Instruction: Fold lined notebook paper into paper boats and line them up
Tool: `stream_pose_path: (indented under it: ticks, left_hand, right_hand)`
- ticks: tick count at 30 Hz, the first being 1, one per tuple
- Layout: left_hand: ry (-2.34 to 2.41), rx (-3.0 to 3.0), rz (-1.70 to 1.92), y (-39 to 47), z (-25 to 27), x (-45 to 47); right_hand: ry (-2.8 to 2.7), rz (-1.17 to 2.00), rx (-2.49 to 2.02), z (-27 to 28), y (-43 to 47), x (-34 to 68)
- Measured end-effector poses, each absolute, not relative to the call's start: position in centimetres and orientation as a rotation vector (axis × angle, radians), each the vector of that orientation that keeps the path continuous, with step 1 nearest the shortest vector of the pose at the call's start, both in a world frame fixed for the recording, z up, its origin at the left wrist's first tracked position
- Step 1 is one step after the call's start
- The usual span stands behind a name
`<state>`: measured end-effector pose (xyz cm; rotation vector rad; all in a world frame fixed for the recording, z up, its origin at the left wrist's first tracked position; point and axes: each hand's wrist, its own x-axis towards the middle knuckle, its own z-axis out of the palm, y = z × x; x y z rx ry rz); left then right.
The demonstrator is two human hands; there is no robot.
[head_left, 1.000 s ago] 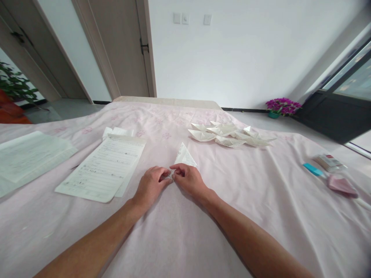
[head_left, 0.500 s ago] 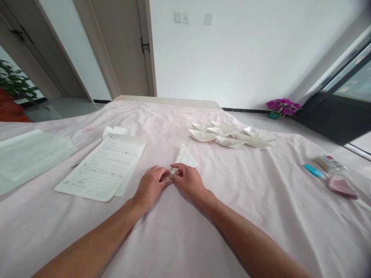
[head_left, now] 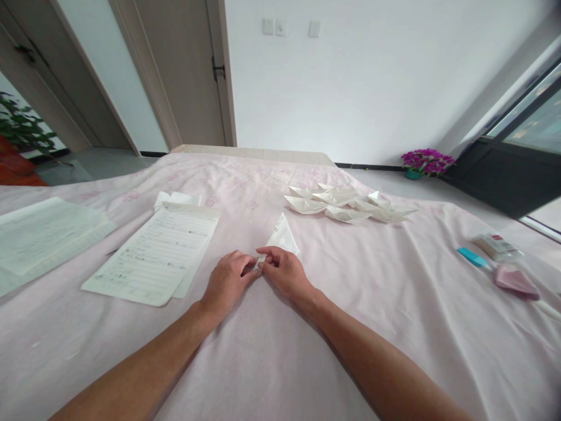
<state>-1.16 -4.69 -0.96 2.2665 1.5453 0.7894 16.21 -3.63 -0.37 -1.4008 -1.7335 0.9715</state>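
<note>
A folded white paper (head_left: pixel 283 235) with faint writing rises to a triangular point beyond my fingers, in the middle of the cloth. My left hand (head_left: pixel 231 279) pinches the near left edge of this paper between thumb and fingers. Close beside it, my right hand (head_left: pixel 284 272) is closed on the same paper, its fingertips almost meeting those of the left. The lower part of the paper is mostly hidden by the fingers. Several folded paper boats (head_left: pixel 339 202) lie grouped farther back, to the right.
Handwritten sheets (head_left: pixel 153 257) lie left of my hands, with more thin paper (head_left: pixel 44 234) at the far left. At the right are a light blue object (head_left: pixel 472 256), a clear packet (head_left: pixel 497 247) and a pink item (head_left: pixel 516 282). A wrinkled pink cloth (head_left: pixel 280 356) covers the table.
The folded paper's tip has shifted slightly up and to the right, and more of the paper shows between my fingertips. Both hands keep nearly the same place and hold.
</note>
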Motion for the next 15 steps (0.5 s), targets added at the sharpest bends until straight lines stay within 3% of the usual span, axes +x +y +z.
stream_pose_path:
  ticks: [15]
  left_hand:
    - [1.522, 2.297, 0.803, -4.83, -0.3, -0.84]
  right_hand:
    - [-1.805, 0.897, -1.443, 0.05, -3.71, 16.37]
